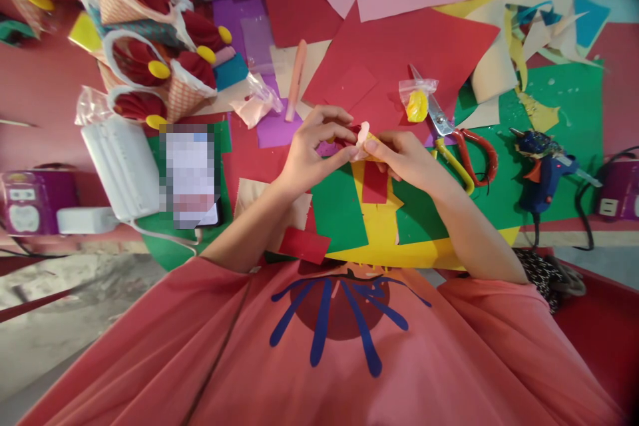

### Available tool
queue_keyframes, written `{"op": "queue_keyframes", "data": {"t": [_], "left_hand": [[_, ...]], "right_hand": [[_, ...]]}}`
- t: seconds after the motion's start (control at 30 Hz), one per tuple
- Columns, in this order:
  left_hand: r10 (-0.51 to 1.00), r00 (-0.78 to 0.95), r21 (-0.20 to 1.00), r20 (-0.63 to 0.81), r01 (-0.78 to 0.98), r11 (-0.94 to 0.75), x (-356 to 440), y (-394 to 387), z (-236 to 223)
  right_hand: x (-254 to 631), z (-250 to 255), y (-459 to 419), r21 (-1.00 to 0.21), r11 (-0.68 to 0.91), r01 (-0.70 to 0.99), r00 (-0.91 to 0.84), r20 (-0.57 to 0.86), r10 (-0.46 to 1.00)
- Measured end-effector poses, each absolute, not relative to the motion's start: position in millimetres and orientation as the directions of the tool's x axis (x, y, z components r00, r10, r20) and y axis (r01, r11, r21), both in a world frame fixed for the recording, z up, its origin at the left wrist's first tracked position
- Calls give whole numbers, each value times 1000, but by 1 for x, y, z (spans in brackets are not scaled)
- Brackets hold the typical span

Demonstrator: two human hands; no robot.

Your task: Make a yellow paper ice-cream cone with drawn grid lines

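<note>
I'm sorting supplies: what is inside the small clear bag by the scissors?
Inside the clear bag a yellow lump shows through. Its underside is hidden, so anything beneath it cannot be seen, and I cannot tell what it is made of.

A phone lay well left of the fingers; a blue glue gun lay well to their right.

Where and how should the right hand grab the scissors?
Likely by the red handle, from the near right: the scissors' loops point toward the wearer's right, while the blades point away, beside a small plastic bag. The right hand is pinching a pale piece.
</note>
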State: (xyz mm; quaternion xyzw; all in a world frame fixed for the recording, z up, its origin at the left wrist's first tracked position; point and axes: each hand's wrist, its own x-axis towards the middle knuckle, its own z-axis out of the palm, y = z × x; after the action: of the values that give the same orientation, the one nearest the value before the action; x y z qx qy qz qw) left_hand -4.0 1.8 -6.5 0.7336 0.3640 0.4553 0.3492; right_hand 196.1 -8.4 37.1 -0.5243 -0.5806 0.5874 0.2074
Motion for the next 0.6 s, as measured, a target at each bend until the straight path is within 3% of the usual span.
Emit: {"op": "queue_keyframes", "data": {"t": [0.6], "left_hand": [[861, 320, 844, 395, 243, -478, -4, 0, -2]], "right_hand": [[194, 36, -12, -883, -94, 460, -350, -277, 895]]}}
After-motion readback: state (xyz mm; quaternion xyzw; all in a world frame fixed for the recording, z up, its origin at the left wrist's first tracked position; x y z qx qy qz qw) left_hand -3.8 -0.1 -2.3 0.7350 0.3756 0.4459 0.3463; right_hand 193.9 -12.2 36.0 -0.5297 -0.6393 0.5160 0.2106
